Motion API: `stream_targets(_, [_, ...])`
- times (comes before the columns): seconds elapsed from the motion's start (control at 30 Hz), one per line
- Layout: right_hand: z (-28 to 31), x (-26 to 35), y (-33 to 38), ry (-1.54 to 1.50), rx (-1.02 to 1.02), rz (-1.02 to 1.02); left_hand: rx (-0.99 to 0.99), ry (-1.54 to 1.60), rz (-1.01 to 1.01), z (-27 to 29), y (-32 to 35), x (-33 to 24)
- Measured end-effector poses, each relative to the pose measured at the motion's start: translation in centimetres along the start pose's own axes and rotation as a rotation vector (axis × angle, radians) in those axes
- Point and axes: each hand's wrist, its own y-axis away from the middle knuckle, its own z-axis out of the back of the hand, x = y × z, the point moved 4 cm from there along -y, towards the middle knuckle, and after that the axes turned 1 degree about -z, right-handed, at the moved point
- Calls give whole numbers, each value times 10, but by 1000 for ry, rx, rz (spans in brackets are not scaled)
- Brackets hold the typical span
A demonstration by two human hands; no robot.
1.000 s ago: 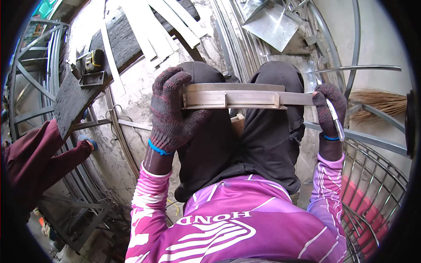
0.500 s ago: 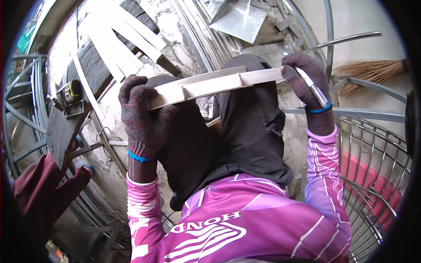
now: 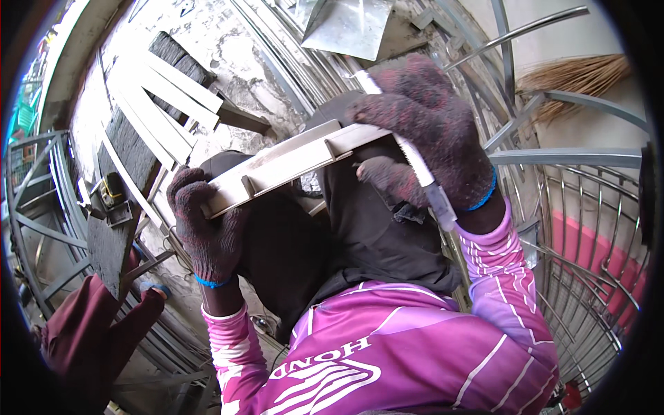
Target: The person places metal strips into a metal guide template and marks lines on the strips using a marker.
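My left hand [image 3: 211, 232], in a dark knitted glove with a blue cuff, grips the left end of a pale metal strip [image 3: 283, 164] with small upright tabs. The strip is tilted up to the right, above my knees. My right hand [image 3: 439, 131], gloved alike, is at the strip's right end, thumb spread below the fingers. A slim white pen-like stick [image 3: 413, 159] with a translucent end lies across its palm, held there. Whether these fingers also touch the strip is hard to tell.
White metal bars [image 3: 155, 111] lie on a dark board at left, near a tape measure [image 3: 111, 190]. A clear sheet [image 3: 349, 28] is at the top. To the right are a broom [image 3: 574, 79], a curved tube [image 3: 526, 34] and a wire basket [image 3: 588, 256]. Another person's maroon-clothed leg [image 3: 90, 318] is at lower left.
My right hand has moved left and closer, its fingers spreading with the white stick turned across the palm. The strip has shifted left and tilts more. My left hand has moved slightly left and down.
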Motion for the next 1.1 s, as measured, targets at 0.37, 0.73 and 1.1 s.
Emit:
stream_targets(0.37, [-33,1,4,-15,70,-4,26,-32,-18,-3,4,-15])
stream_targets(0.73, [-35,13,-1,-22,169,-69,79,-14,-8,6,10,0])
stream_targets(1.1, [-30,16,-10,-1304,-243,-364,58,-11,-47,4,11,3])
